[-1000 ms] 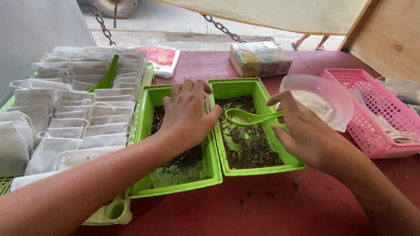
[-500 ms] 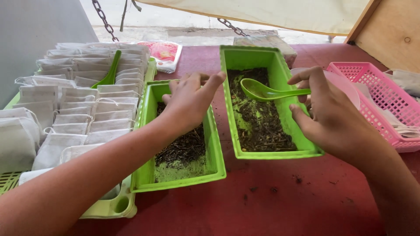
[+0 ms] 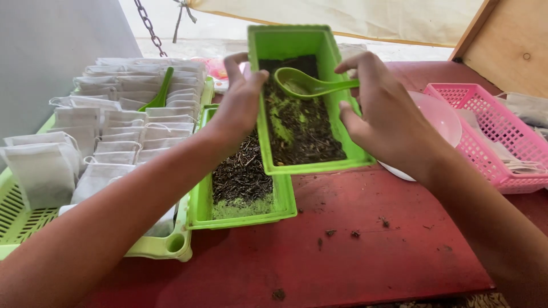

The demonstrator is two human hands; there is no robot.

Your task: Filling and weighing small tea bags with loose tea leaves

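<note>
Left hand (image 3: pixel 242 102) grips the rim of a raised green tray (image 3: pixel 305 102), right hand (image 3: pixel 379 111) pinching a green spoon (image 3: pixel 311 85) over its dark leaves; tilted further, leaves could spill onto the red worktop (image 3: pixel 354 251). Tray's long axis runs away from the person, spoon handle pointing right

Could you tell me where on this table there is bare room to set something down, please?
The red tabletop is bare near the front edge, below the lower green tray and left of the right forearm, apart from scattered crumbs. It is crowded elsewhere: the rack of white bags fills the left, the pink basket and white bowl the right.
</note>
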